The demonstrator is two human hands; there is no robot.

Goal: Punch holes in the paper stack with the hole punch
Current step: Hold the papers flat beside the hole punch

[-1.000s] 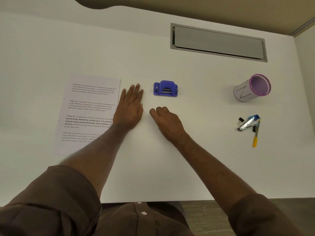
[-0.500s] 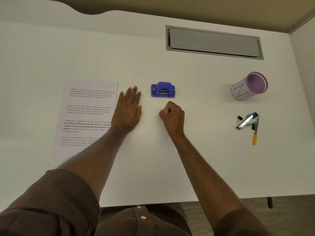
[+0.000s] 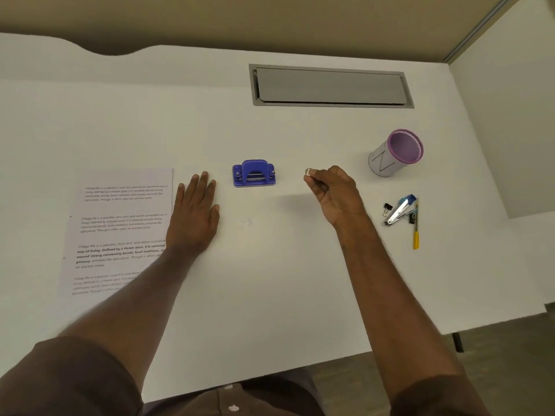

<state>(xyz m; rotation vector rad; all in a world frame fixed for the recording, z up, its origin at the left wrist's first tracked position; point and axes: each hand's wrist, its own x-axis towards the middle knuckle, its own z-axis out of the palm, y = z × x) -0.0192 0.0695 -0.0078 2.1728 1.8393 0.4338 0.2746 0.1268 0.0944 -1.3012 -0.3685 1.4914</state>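
Your left hand [image 3: 195, 211] lies flat beside the paper stack [image 3: 120, 229]; your right hand [image 3: 333, 190], fingers curled and holding nothing, hovers right of the hole punch [image 3: 254, 173].

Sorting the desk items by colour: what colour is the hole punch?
Blue: the hole punch is solid blue, seen clearly in the head view.

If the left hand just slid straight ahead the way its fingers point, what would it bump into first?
Probably nothing. The left hand lies flat on the table, fingers pointing toward the far edge. The hole punch sits to the right of that line and the paper stack to the left, so the way looks free.
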